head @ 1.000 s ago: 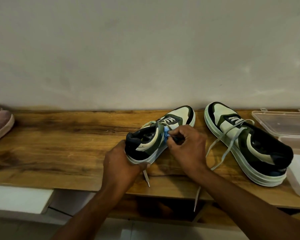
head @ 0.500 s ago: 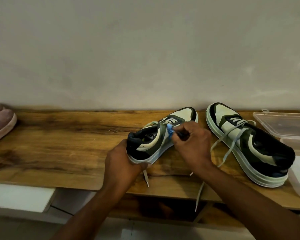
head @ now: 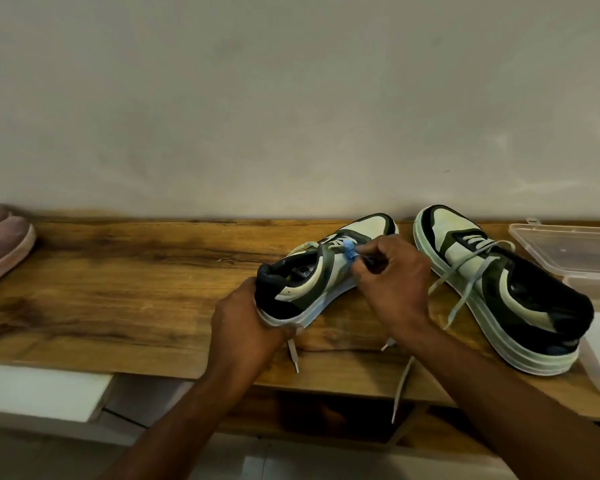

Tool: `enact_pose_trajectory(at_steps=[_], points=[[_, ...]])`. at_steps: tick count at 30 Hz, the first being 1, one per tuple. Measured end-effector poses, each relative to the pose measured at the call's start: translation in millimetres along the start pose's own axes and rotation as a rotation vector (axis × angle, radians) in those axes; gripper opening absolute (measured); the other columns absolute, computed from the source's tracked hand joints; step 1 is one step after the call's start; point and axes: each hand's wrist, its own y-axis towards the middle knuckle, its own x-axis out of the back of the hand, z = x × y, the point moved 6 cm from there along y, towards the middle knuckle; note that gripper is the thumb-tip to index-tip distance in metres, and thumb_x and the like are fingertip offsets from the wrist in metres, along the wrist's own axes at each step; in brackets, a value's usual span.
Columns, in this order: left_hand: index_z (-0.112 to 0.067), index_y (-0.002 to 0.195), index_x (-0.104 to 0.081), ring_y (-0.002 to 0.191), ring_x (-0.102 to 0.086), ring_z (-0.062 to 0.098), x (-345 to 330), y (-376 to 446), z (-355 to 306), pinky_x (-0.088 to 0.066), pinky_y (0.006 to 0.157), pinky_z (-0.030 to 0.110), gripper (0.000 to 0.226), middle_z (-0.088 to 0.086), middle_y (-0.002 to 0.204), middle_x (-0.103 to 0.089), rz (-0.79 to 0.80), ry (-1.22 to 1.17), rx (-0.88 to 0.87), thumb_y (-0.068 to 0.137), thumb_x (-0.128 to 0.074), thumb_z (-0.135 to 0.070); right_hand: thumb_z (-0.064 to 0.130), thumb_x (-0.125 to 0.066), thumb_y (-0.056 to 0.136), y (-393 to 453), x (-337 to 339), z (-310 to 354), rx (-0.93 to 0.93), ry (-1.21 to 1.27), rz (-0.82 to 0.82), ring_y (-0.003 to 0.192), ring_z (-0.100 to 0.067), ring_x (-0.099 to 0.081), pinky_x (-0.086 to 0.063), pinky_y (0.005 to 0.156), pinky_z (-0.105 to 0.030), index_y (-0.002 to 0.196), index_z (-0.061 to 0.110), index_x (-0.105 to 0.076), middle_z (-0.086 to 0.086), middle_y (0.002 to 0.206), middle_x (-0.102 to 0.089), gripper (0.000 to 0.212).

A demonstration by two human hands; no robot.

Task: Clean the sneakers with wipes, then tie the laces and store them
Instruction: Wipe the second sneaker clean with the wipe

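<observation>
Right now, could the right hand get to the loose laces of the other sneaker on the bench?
Probably yes, once it lets go. The right hand is pinching a blue wipe against the held sneaker. The other sneaker lies just beside it, its laces uncovered, with nothing between.

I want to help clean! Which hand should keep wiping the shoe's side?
The right hand. It already pinches the blue wipe against the tilted sneaker near its laces. The left hand is busy gripping the heel to steady that shoe.
</observation>
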Motion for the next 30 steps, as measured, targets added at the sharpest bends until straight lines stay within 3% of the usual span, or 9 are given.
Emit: enact_pose_trajectory(at_steps=[4,9,12,16,20,24,27,30], points=[[-0.037,0.118,-0.064,0.097,-0.064,-0.013,-1,1,-1,-0.050,0.079,0.007,0.074,-0.028,0.102,-0.069,-0.005,0.003,-0.017,0.055,-0.101,-0.031,0.003,-0.083,0.076,-19,-12,19,0.080,0.034,0.097,0.076,-0.003,-0.062,-0.057,0.068,-0.022,0.086,0.017,-0.074,0.008,0.086,-0.067,0.019],[-0.041,0.118,-0.060,0.099,-0.066,-0.010,1,1,-4,-0.052,0.080,0.009,0.070,-0.025,0.103,-0.069,-0.015,-0.008,-0.026,0.060,-0.099,-0.033,0.003,-0.080,0.079,-50,-34,49,0.241,0.096,0.306,0.080,-0.004,-0.061,-0.056,0.070,-0.022,0.089,0.014,-0.074,0.005,0.091,-0.066,0.016],[-0.038,0.120,-0.062,0.099,-0.064,-0.014,1,2,-2,-0.051,0.081,0.005,0.076,-0.028,0.104,-0.068,0.002,0.006,-0.026,0.056,-0.101,-0.029,0.004,-0.081,0.077,-25,-20,25,0.128,0.032,0.176,0.075,-0.003,-0.060,-0.054,0.067,-0.017,0.086,0.018,-0.073,0.007,0.086,-0.066,0.019],[-0.036,0.122,-0.063,0.101,-0.064,-0.010,-1,1,-2,-0.052,0.084,0.011,0.076,-0.024,0.108,-0.070,-0.003,0.012,-0.032,0.056,-0.101,-0.027,0.006,-0.082,0.077,0,-6,-9,-0.109,0.005,0.048,0.078,-0.006,-0.066,-0.062,0.073,-0.034,0.093,0.017,-0.078,0.006,0.089,-0.072,0.020],[-0.038,0.119,-0.061,0.099,-0.062,-0.015,-1,1,-2,-0.048,0.081,0.005,0.076,-0.027,0.105,-0.068,0.000,0.010,-0.029,0.055,-0.101,-0.027,0.005,-0.081,0.080,-17,-16,21,0.012,0.079,0.088,0.083,-0.003,-0.067,-0.061,0.075,-0.024,0.098,0.016,-0.079,0.005,0.094,-0.072,0.021],[-0.034,0.122,-0.063,0.099,-0.064,-0.011,-1,2,0,-0.052,0.083,0.012,0.077,-0.025,0.108,-0.068,-0.006,0.021,-0.026,0.055,-0.101,-0.031,0.002,-0.079,0.081,-24,-25,48,0.171,0.116,0.171,0.086,-0.005,-0.067,-0.057,0.076,-0.018,0.102,0.013,-0.079,0.002,0.097,-0.072,0.024],[-0.036,0.120,-0.062,0.103,-0.066,-0.005,0,2,0,-0.056,0.087,0.020,0.078,-0.021,0.109,-0.071,-0.009,0.016,-0.034,0.053,-0.102,-0.029,0.003,-0.078,0.081,-5,-18,23,0.100,-0.005,0.112,0.084,-0.004,-0.062,-0.050,0.076,-0.009,0.103,0.015,-0.079,0.004,0.096,-0.069,0.025],[-0.038,0.119,-0.062,0.102,-0.066,-0.006,0,1,0,-0.056,0.087,0.019,0.077,-0.022,0.108,-0.072,-0.012,0.011,-0.038,0.054,-0.102,-0.029,0.006,-0.078,0.082,13,-8,-8,-0.036,-0.112,0.053,0.086,-0.012,-0.065,-0.047,0.076,-0.010,0.105,0.016,-0.079,0.000,0.097,-0.071,0.025]])
